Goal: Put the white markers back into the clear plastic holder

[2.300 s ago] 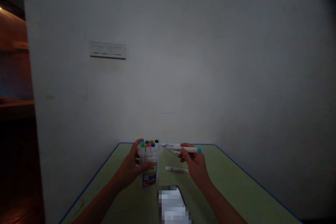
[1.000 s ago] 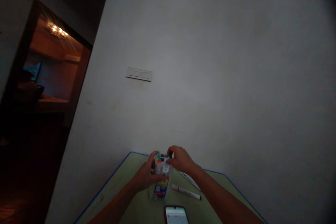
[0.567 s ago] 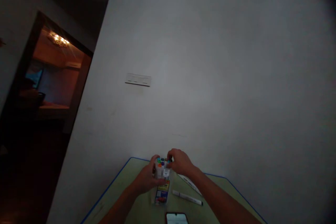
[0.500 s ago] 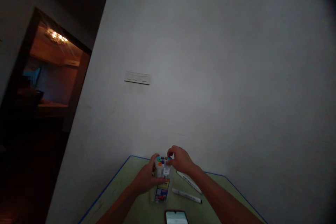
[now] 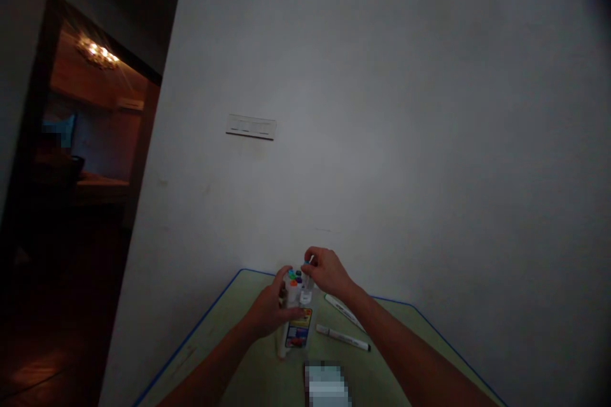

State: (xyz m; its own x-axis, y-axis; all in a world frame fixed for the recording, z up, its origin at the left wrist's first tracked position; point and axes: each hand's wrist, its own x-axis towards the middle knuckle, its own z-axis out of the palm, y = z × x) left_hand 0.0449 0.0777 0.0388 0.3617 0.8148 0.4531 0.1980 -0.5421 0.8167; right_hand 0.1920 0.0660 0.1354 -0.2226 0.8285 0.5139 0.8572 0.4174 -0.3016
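Note:
A clear plastic case [image 5: 298, 327] with a coloured label stands on the green table, holding several white markers [image 5: 293, 284] with green, orange, purple and blue ends up. My left hand [image 5: 273, 306] wraps round the case from the left, thumb across its front. At the case's right side my right hand [image 5: 327, 272] pinches the blue end of one marker [image 5: 307, 280], which is drawn partly up. Its lower part is hard to make out behind the clear plastic.
Two white markers, one nearer [image 5: 344, 338] and one farther [image 5: 341, 308], lie right of the case. A phone [image 5: 327, 385] lies at the table's near side. A pale wall [image 5: 382, 140] rises behind the blue-edged table [image 5: 229, 337]; a doorway stands at left.
My right hand has risen slightly, lifting the blue-ended marker above the others. My left hand keeps its hold on the case. The whole view has shifted a little.

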